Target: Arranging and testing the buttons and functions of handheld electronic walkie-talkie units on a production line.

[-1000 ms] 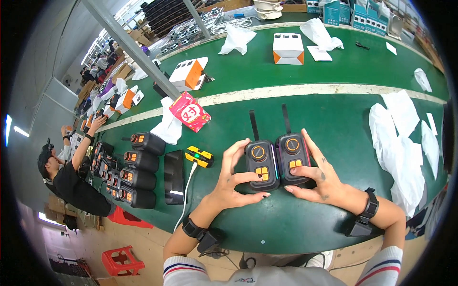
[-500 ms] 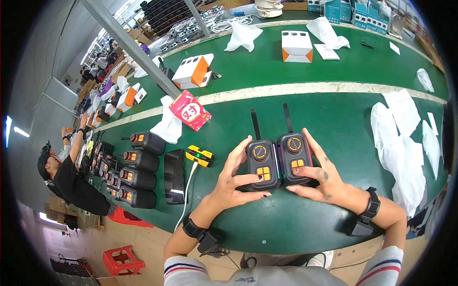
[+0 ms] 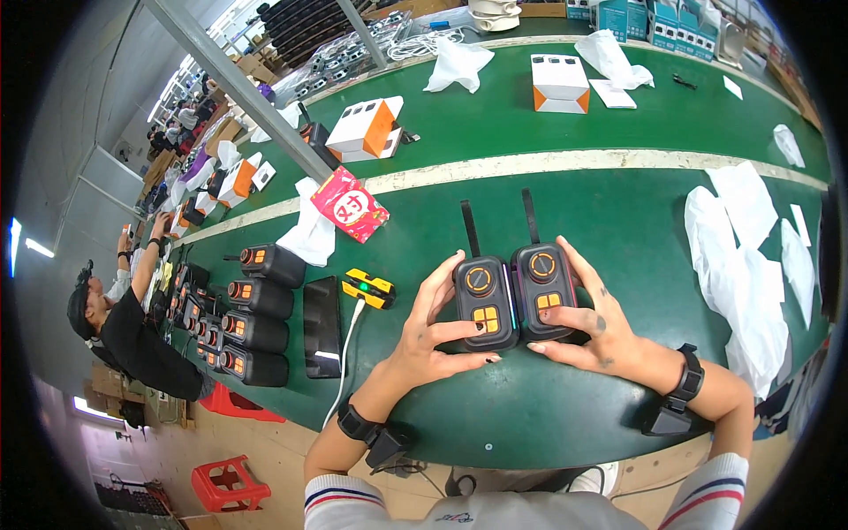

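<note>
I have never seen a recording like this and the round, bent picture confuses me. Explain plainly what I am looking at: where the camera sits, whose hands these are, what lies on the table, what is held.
The camera sits on a person's head and looks down through a very wide lens, so straight edges bend. The two forearms coming in from below are that person's own. The left hand and right hand press two black handheld radios with orange buttons side by side on the green table; their aerials point away. To the left lie more black radios in a row, a black phone, a small yellow device with a white cable, and a red packet. White plastic bags lie right; boxes stand farther back. Another person works at far left.
</note>
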The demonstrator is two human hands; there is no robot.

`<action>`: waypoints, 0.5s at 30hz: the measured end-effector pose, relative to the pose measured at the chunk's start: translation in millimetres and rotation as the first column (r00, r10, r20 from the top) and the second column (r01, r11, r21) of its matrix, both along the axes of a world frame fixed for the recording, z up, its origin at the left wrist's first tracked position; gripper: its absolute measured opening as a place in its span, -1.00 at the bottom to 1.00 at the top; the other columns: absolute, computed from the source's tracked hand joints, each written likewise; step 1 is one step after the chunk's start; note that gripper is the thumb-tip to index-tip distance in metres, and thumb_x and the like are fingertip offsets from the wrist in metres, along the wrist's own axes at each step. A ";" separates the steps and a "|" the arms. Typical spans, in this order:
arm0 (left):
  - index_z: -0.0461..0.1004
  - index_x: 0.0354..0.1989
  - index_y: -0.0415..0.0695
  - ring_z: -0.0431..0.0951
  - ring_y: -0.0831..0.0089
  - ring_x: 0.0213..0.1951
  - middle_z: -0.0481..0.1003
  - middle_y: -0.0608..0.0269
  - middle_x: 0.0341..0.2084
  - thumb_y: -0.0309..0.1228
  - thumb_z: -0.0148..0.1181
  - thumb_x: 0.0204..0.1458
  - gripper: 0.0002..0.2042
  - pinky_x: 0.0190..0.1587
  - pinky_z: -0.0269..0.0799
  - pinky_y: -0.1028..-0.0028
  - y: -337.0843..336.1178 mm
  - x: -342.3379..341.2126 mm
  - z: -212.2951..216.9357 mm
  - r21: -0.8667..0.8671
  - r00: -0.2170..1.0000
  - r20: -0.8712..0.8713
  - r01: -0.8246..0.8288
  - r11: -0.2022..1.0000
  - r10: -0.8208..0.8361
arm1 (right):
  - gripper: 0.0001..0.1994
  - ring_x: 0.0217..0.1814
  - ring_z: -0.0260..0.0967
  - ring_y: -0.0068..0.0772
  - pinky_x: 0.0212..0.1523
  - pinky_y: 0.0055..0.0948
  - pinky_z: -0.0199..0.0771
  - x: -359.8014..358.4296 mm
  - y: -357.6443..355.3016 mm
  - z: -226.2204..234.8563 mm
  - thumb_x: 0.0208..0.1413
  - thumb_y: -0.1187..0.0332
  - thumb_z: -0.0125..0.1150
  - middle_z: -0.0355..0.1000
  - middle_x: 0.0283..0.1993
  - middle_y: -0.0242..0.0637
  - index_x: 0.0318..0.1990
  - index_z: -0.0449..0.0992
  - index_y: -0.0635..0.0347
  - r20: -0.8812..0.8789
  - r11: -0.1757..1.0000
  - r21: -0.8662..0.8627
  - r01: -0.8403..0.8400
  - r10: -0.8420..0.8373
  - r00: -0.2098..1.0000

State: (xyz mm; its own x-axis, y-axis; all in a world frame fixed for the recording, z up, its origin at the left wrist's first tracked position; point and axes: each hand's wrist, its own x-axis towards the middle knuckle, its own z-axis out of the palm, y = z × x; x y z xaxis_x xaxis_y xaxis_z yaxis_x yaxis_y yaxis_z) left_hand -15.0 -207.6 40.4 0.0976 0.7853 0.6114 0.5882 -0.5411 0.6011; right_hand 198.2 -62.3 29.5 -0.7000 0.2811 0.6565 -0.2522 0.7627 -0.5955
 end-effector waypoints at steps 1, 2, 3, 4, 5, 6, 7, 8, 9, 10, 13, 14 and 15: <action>0.27 -0.06 0.08 0.22 -0.24 0.18 -0.14 -0.42 0.24 -0.40 0.49 -0.29 -0.41 0.13 0.32 0.08 0.1 0.0 -0.2 0.000 1.000 0.000 0.000 1.000 0.000 | -0.53 0.25 0.16 0.25 0.04 -0.16 0.37 -0.4 0.0 -0.2 -0.25 0.25 0.49 -0.13 0.29 0.49 -0.08 0.47 -0.16 -0.011 1.000 -0.003 -0.007 0.007 1.000; 0.27 -0.05 0.08 0.22 -0.24 0.19 -0.14 -0.42 0.24 -0.40 0.49 -0.29 -0.41 0.13 0.31 0.08 0.1 0.1 -0.2 0.002 1.000 0.000 0.001 1.000 -0.001 | -0.53 0.25 0.16 0.25 0.04 -0.16 0.37 -0.3 0.0 -0.1 -0.25 0.25 0.49 -0.13 0.29 0.49 -0.08 0.47 -0.16 -0.011 1.000 -0.003 -0.007 0.007 1.000; 0.27 -0.05 0.08 0.22 -0.24 0.19 -0.14 -0.41 0.25 -0.40 0.49 -0.29 -0.41 0.13 0.31 0.08 0.1 0.1 -0.2 0.004 1.000 0.000 0.002 1.000 -0.002 | -0.52 0.26 0.14 0.26 0.03 -0.15 0.38 -0.1 -0.1 -0.1 -0.25 0.26 0.49 -0.12 0.28 0.49 -0.08 0.47 -0.15 -0.010 1.000 -0.003 -0.007 0.007 1.000; 0.27 -0.05 0.08 0.22 -0.24 0.19 -0.14 -0.41 0.25 -0.40 0.49 -0.29 -0.41 0.13 0.31 0.08 0.1 0.2 -0.3 0.004 1.000 0.000 0.002 1.000 -0.002 | -0.52 0.28 0.12 0.27 0.02 -0.15 0.40 -0.1 -0.1 -0.1 -0.25 0.26 0.49 -0.12 0.28 0.49 -0.08 0.47 -0.15 -0.010 1.000 -0.004 -0.006 0.006 1.000; 0.27 -0.05 0.08 0.22 -0.24 0.19 -0.14 -0.41 0.24 -0.40 0.49 -0.29 -0.41 0.13 0.32 0.08 0.0 0.5 -0.1 0.003 1.000 0.001 -0.001 1.000 0.001 | -0.52 0.28 0.12 0.27 0.02 -0.15 0.40 0.2 -0.2 0.1 -0.25 0.26 0.49 -0.12 0.28 0.49 -0.08 0.47 -0.15 -0.010 1.000 -0.004 -0.005 0.005 1.000; 0.27 -0.05 0.08 0.22 -0.24 0.19 -0.14 -0.41 0.24 -0.40 0.49 -0.29 -0.41 0.13 0.32 0.08 0.0 0.3 -0.2 0.001 1.000 0.002 -0.004 1.000 0.004 | -0.52 0.28 0.11 0.28 0.02 -0.13 0.40 0.1 -0.1 0.0 -0.25 0.26 0.49 -0.12 0.28 0.49 -0.08 0.47 -0.16 -0.003 1.000 -0.007 -0.004 0.004 1.000; 0.27 -0.05 0.08 0.22 -0.24 0.19 -0.14 -0.41 0.24 -0.40 0.49 -0.29 -0.41 0.13 0.32 0.08 -0.1 0.5 -0.2 0.001 1.000 0.002 -0.003 1.000 0.003 | -0.51 0.29 0.09 0.28 0.01 -0.12 0.40 0.2 -0.1 0.1 -0.26 0.26 0.49 -0.11 0.28 0.49 -0.08 0.47 -0.16 0.004 1.000 -0.009 -0.002 0.002 1.000; 0.27 -0.05 0.08 0.22 -0.24 0.19 -0.14 -0.41 0.24 -0.40 0.49 -0.29 -0.41 0.13 0.32 0.08 -0.3 0.2 -0.2 -0.001 1.000 0.003 -0.003 1.000 0.003 | -0.51 0.29 0.09 0.28 0.01 -0.12 0.40 0.6 -0.1 0.2 -0.26 0.26 0.49 -0.11 0.28 0.49 -0.08 0.47 -0.16 0.003 1.000 -0.009 -0.002 0.002 1.000; 0.27 -0.05 0.08 0.22 -0.24 0.18 -0.14 -0.41 0.24 -0.40 0.49 -0.29 -0.41 0.13 0.32 0.08 -0.5 0.3 -0.5 -0.003 1.000 0.005 -0.003 1.000 0.003 | -0.51 0.30 0.09 0.28 0.01 -0.12 0.40 1.1 -0.2 0.4 -0.26 0.26 0.50 -0.11 0.28 0.49 -0.07 0.47 -0.16 0.010 1.000 -0.002 -0.001 0.001 1.000; 0.27 -0.05 0.08 0.22 -0.24 0.18 -0.14 -0.41 0.24 -0.40 0.49 -0.29 -0.41 0.13 0.32 0.08 -0.7 0.1 -0.7 -0.003 1.000 0.005 -0.004 1.000 0.004 | -0.51 0.30 0.08 0.28 0.00 -0.11 0.40 1.0 -0.2 0.4 -0.26 0.26 0.50 -0.11 0.28 0.49 -0.07 0.47 -0.16 0.016 1.000 0.004 -0.002 0.002 1.000; 0.27 -0.06 0.09 0.22 -0.24 0.18 -0.13 -0.41 0.24 -0.40 0.49 -0.29 -0.41 0.13 0.33 0.08 -1.2 0.1 -1.8 -0.011 1.000 0.000 -0.008 1.000 0.008 | -0.50 0.31 0.07 0.28 -0.01 -0.11 0.40 -0.1 -0.7 0.3 -0.26 0.26 0.50 -0.11 0.28 0.49 -0.07 0.47 -0.17 0.005 1.000 -0.008 0.003 -0.003 1.000; 0.32 -0.08 0.09 0.21 -0.21 0.20 -0.11 -0.36 0.25 -0.40 0.51 -0.34 -0.41 0.14 0.29 0.06 -1.1 0.7 -2.5 -0.013 0.999 0.045 -0.012 1.000 0.012 | -0.50 0.31 0.07 0.28 -0.01 -0.11 0.40 0.0 -0.8 0.5 -0.26 0.26 0.50 -0.11 0.28 0.49 -0.07 0.47 -0.17 0.005 1.000 -0.008 0.001 -0.001 1.000; 0.36 -0.10 0.10 0.19 -0.19 0.21 -0.08 -0.32 0.25 -0.41 0.53 -0.39 -0.41 0.16 0.25 0.04 -1.0 1.2 -3.2 -0.018 0.996 0.085 -0.009 1.000 0.011 | -0.50 0.31 0.06 0.28 -0.01 -0.11 0.40 -0.1 -0.7 0.6 -0.27 0.26 0.50 -0.11 0.28 0.48 -0.07 0.47 -0.17 0.008 1.000 -0.009 0.001 -0.001 1.000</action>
